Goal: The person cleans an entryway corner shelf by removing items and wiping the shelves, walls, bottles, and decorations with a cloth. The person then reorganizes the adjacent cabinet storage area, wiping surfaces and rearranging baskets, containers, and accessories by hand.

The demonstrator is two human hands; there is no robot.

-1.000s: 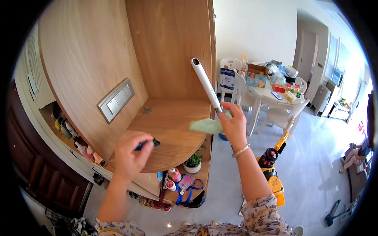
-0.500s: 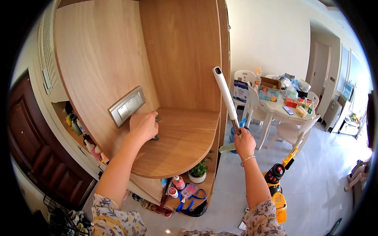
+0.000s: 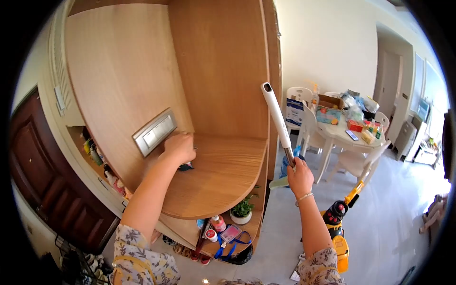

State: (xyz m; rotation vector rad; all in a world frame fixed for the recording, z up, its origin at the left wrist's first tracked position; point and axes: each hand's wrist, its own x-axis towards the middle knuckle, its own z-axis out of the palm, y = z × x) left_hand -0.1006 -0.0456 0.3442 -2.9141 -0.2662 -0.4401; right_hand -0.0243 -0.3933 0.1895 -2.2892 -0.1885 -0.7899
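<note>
My left hand (image 3: 180, 148) is closed low over the rounded wooden shelf (image 3: 223, 175), near the back corner. A small dark item (image 3: 186, 166) shows under its fingers; too little of it is visible to name. Just to the left of the hand is the silver switch panel (image 3: 155, 132) on the wooden side wall. Off the shelf's right side, my right hand (image 3: 300, 178) grips a white stick-like tool (image 3: 277, 116) by its metal lower part, its white end pointing up. A pale green piece (image 3: 279, 183) sticks out to the left below that hand.
Under the shelf are a potted plant (image 3: 242, 211), a pink bottle (image 3: 218, 223), a badge (image 3: 231, 233) with a blue lanyard and shoes. A yellow and black machine (image 3: 340, 247) stands on the floor at right. A cluttered white table (image 3: 339, 136) with chairs is behind.
My left hand has moved from the shelf's front edge back toward the corner by the switch panel. My right hand has shifted right and down with the white tool. The view has shifted too.
</note>
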